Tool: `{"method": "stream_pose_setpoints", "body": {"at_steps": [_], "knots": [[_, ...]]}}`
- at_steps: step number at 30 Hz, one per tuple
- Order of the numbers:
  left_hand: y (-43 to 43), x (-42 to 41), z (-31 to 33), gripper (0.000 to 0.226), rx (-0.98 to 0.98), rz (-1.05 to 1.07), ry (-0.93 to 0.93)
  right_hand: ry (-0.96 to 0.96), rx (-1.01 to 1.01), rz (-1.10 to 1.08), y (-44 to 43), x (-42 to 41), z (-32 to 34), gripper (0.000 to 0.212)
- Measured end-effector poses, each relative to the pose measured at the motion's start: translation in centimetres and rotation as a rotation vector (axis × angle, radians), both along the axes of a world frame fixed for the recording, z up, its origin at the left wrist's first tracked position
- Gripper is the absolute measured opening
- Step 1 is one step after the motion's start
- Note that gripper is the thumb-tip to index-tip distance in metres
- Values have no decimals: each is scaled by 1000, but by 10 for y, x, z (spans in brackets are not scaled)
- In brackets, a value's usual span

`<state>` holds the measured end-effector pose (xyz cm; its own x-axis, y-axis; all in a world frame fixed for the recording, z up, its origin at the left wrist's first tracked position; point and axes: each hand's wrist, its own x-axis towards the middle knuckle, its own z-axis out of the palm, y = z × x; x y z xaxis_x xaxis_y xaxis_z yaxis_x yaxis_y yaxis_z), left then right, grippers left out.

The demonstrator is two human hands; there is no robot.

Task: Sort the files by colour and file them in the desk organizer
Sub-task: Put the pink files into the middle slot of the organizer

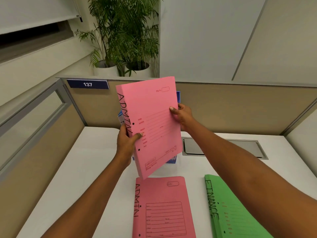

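Note:
I hold a stack of pink files [154,107] marked ADMIN upright above the desk. My left hand [126,145] grips its spine edge and my right hand [183,115] grips its right edge. Behind the stack, mostly hidden, stands a blue desk organizer [171,161]; only slivers show at its left, top right and bottom. Another pink ADMIN file [163,208] lies flat on the desk below. A green file [236,212] marked FINANCE lies flat to its right.
The white desk [82,169] is enclosed by tan partition walls. A grey cable hatch [240,148] is set into the desk at the right. A blue plate reading 137 [87,84] hangs on the back partition, with potted plants [123,40] behind it.

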<state>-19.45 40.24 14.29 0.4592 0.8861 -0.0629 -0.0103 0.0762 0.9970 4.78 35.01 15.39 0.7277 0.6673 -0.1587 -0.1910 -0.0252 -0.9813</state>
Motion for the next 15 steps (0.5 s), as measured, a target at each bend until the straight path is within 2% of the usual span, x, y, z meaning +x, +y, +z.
{"method": "stream_pose_setpoints", "body": {"at_steps": [4,8,15], "knots": [[0,2,5,42,102,27,37,-37,-62,23,31,1,17,25],[-1,3,8,46,241,40,149,86,-89,51,63,3,32,56],[0,11,4,56,382,123,234,-18,-51,193,105,-4,53,64]]}}
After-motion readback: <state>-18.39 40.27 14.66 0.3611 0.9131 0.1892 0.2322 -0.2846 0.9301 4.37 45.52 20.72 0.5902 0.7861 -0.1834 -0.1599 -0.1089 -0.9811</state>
